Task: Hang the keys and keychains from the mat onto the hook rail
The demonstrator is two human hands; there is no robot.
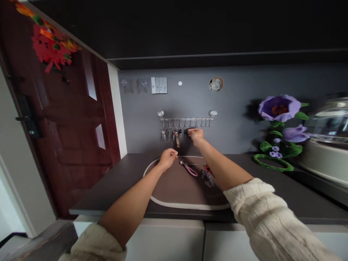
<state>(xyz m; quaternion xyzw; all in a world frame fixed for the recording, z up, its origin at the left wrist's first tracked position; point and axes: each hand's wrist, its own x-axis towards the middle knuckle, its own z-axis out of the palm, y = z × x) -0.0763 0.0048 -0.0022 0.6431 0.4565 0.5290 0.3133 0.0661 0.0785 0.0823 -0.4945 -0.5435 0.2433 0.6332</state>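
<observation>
My right hand (196,135) is raised to the metal hook rail (187,119) on the grey wall, its fingers pinched at a dark key (186,132) hanging there; the fingertips partly hide it. Lower and to the left, my left hand (168,158) hovers over the back edge of the brown mat (168,185), fingers curled together with nothing visible in them. Left of my right hand, several keys (163,134) and a key fob with a patterned brown tag (177,139) hang from the hooks. On the mat lie a key with a pink strap (190,169) and a bunch of keys with red parts (208,175).
A dark cabinet (190,32) overhangs the counter (116,181). Purple artificial flowers (280,108) and a white appliance with a clear cover (326,156) stand at the right. A dark red door (73,127) is on the left. Clear hooks (144,85) are on the wall.
</observation>
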